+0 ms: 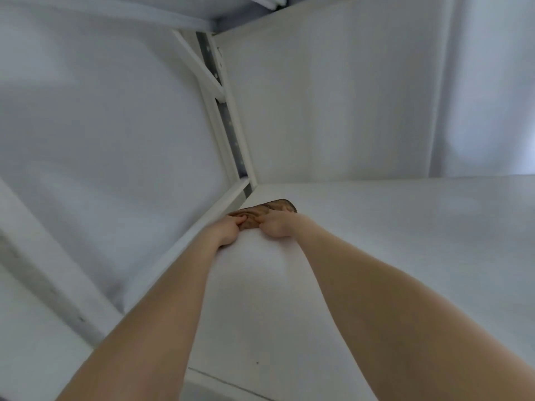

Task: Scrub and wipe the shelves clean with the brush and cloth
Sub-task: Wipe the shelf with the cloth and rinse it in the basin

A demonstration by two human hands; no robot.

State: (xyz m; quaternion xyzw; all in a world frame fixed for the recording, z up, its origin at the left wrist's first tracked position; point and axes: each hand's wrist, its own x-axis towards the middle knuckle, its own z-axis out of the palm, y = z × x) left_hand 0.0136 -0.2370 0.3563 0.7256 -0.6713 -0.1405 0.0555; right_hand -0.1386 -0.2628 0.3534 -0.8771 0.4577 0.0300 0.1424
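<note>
**White shelf, brown cloth gripped in 2 hands**

White board fills the near view: the shelf (376, 256) runs away from the camera, with 1 dark speck (257, 363) on its near part. 2 bare forearms reach across it from the near edge toward its far left corner. There the left hand (228, 230) and right hand (275, 227) sit side by side, almost touching, each with fingers curled tight into the cloth (272, 208), a brown patterned rag. The cloth lies on the shelf against the left rail (179, 256), bunched between the hands and spread flatter just beyond the right hand. Past it a white post (228, 125) with a grey holed strip rises from the corner. A pale wall (333, 96) closes the far side.
</note>
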